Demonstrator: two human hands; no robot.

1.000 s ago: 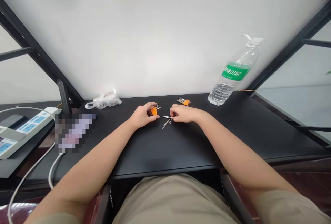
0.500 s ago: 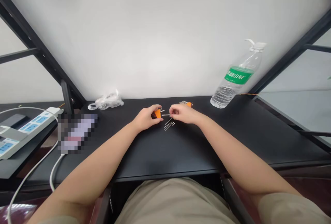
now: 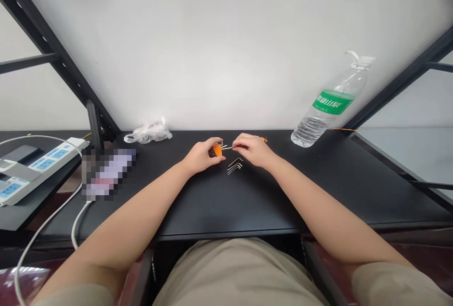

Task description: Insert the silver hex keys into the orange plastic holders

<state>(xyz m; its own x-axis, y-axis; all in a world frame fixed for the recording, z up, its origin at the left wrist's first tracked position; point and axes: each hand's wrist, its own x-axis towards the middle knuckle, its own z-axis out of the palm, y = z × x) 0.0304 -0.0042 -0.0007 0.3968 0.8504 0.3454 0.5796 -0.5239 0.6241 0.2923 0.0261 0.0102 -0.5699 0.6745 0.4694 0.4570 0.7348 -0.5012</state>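
My left hand point(image 3: 202, 156) grips an orange hex key holder point(image 3: 218, 150) between thumb and fingers. A few metal keys stick out of the holder's right side. My right hand point(image 3: 254, 148) pinches one hex key point(image 3: 228, 148), whose tip reaches the holder; whether it is inside a hole I cannot tell. Several loose L-shaped hex keys point(image 3: 235, 166) lie on the black table just below and between the hands. Behind my right hand, part of a second orange holder point(image 3: 264, 139) shows; the rest of it is hidden.
A tall water bottle point(image 3: 327, 103) with a green label stands at the back right. At the back left lies a crumpled plastic bag point(image 3: 148, 131). A blurred-out phone-like object point(image 3: 111, 174) with a white cable and a power strip point(image 3: 46, 167) are on the left.
My right hand has brought the hex key left, up against the orange holder. The view has shifted slightly. The loose keys on the table lie as before.
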